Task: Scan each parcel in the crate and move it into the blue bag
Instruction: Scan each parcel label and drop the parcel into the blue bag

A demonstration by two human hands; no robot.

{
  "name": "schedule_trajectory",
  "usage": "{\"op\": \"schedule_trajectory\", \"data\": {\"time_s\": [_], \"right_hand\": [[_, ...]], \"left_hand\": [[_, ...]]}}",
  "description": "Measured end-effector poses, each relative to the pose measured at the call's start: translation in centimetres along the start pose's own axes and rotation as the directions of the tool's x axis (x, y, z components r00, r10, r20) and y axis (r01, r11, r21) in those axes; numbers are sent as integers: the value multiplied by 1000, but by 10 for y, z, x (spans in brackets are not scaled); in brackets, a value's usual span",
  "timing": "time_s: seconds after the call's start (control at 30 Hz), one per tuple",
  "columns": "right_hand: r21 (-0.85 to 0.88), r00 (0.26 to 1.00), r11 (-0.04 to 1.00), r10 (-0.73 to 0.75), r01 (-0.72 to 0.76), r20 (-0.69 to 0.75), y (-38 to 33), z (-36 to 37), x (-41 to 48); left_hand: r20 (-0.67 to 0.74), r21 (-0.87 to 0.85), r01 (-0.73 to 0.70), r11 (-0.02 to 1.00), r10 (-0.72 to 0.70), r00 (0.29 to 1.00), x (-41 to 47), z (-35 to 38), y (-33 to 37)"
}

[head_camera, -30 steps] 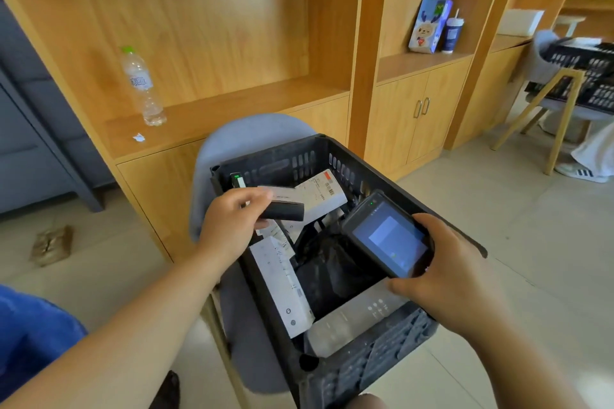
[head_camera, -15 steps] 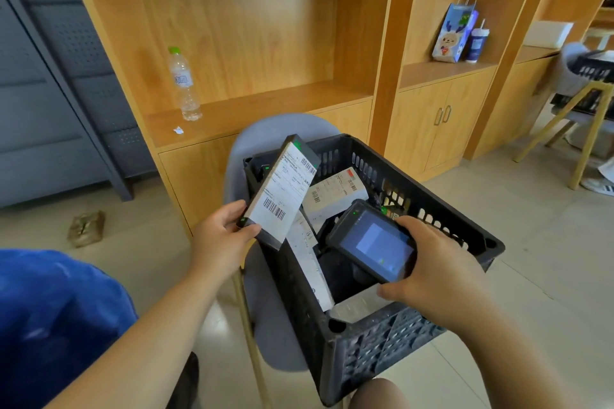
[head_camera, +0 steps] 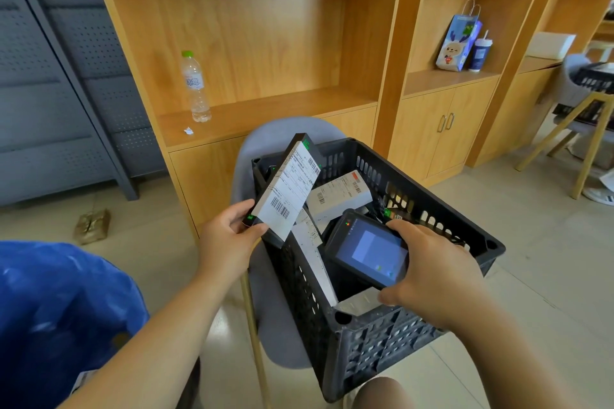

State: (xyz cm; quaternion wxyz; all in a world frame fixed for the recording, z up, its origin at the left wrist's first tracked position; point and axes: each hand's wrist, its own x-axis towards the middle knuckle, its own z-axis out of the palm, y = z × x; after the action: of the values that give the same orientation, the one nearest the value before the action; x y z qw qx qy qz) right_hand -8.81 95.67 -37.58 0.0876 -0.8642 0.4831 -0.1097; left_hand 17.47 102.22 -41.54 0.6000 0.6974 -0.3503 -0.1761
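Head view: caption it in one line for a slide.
Left hand holds a labelled parcel at the crate; right hand grips the scanner.

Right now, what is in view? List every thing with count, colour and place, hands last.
crate: one, black, on the chair
held parcel: one, black with white label, above the crate's left rim
other parcels: several, white-labelled, inside the crate; count unclear
scanner: one, black, screen lit, over the crate
blue bag: one, blue, lower left
chair: one, grey, under the crate
water bottle: one, clear with green cap, on the shelf
gift bag: one, blue, right shelf
cup: one, blue and white, beside the gift bag
floor packet: one, brownish, floor at left
left hand: grips the held parcel
right hand: holds the scanner
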Motion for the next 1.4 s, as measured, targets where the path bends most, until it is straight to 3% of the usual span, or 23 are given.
{"op": "schedule_trajectory", "data": {"time_s": [0.3,0.47,0.67,0.83,0.93,1.03,1.17,1.4], "right_hand": [[91,997,994,-61,65,-42,-26,6,1],[144,984,973,-176,179,-32,-66,19,7],[167,946,935,-322,312,34,-119,44,12],[171,901,895,-428,412,68,-159,62,11],[192,883,878,-460,438,95,-173,66,8],[194,878,878,-465,438,119,-177,66,4],[162,907,908,-406,386,115,-164,60,2],[94,968,971,-228,219,100,-115,37,12]], "left_hand": [[-98,-92,12,996,-21,995,-17,-34,-2],[-224,-276,35,961,-100,969,-51,-89,-20],[-522,-311,120,943,-275,808,-101,-173,-67],[-659,-181,289,940,-334,674,-126,-219,-104],[-619,32,522,852,-394,680,-128,-237,-122],[-511,66,597,800,-486,709,-128,-240,-134],[-342,89,570,817,-512,788,-120,-223,-133],[-123,249,370,895,-350,929,-76,-163,-92]]}}
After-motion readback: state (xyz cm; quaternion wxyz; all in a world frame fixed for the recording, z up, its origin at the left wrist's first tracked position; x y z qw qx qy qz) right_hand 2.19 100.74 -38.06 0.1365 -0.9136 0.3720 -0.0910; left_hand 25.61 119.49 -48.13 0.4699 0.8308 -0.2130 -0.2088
